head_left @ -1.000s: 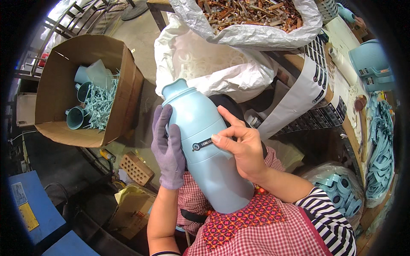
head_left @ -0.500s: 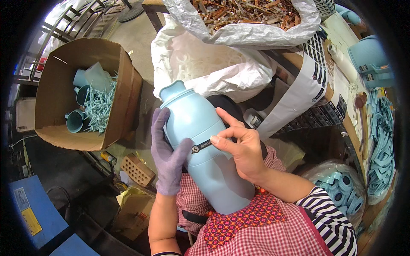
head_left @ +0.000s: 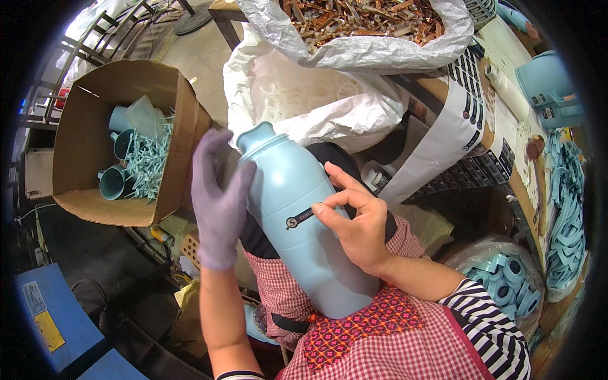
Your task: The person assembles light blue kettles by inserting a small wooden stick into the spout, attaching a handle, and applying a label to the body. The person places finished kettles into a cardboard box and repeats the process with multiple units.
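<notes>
A light blue plastic jug body (head_left: 294, 177) with a flared spout lies tilted across my lap, spout pointing away from me. On its side is a narrow black label strip (head_left: 299, 219). My right hand (head_left: 358, 221), bare, has its thumb and forefinger pinched at the strip's right end, against the jug. That end of the strip is hidden under the fingertips. My left hand (head_left: 218, 196), in a purple-grey glove, is just left of the jug with thumb and fingers spread and nothing in it. Whether its thumb touches the jug I cannot tell.
A cardboard box (head_left: 180, 142) at the left holds blue cups and thin plastic scraps. Ahead stand a white sack (head_left: 253, 76) of pale rings and a sack of brown pieces (head_left: 367, 22). A label sheet (head_left: 437, 149) hangs off the right-hand table, above a bag of blue parts (head_left: 506, 285).
My left hand has let go of the jug and moved left, its fingers opening. My right hand stays at the strip's right end, and the jug has hardly moved.
</notes>
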`<control>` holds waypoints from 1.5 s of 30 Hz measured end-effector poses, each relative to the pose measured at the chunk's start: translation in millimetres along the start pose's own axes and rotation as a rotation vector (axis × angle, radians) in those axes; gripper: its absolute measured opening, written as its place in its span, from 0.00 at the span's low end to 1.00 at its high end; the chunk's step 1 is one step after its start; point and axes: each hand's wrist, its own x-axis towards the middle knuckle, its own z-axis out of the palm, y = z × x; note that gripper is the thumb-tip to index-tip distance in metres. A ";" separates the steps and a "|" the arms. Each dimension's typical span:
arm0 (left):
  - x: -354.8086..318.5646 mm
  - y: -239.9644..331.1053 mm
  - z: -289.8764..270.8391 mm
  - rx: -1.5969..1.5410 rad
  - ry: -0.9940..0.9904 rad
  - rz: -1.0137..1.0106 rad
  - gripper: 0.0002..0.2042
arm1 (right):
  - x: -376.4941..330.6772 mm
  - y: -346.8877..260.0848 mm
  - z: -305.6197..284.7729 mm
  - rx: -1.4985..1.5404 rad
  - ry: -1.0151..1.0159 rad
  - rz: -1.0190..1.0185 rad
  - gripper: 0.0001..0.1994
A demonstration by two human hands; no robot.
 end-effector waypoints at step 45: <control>36.6 1.6 33.5 0.372 0.008 -0.030 0.16 | 37.1 -11.7 -19.9 0.366 -0.378 0.303 0.52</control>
